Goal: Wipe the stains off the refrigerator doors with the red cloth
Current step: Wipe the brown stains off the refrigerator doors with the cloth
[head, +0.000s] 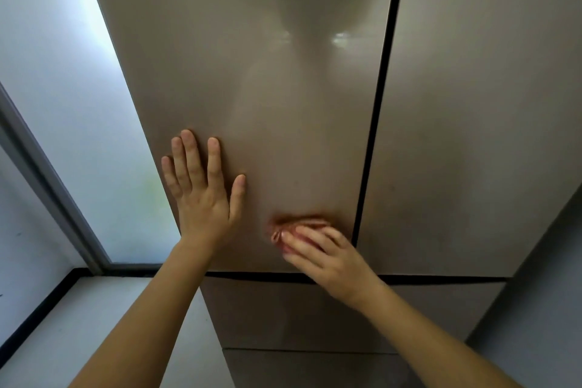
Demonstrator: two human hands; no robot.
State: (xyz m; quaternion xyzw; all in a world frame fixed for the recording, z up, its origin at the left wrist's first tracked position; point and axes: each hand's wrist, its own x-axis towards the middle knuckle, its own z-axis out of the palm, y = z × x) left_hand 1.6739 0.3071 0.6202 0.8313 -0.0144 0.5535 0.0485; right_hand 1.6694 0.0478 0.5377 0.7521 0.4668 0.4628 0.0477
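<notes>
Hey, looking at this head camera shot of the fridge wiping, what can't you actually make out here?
- Red cloth: mostly hidden under the right hand and motion-blurred, so its size and folds are unclear.
- Stains on the left door: glare and reflections mask them; only faint specks show.
- Right door: cut off by the frame's right edge.
- Lower drawers: partly covered by both forearms.
- Left hand: its palm faces the door, so contact is unseen.

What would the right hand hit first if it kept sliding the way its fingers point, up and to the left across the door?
Probably the left hand, which lies flat on the same left door. The right hand and red cloth aim roughly toward its thumb; only bare door lies between them.
</notes>
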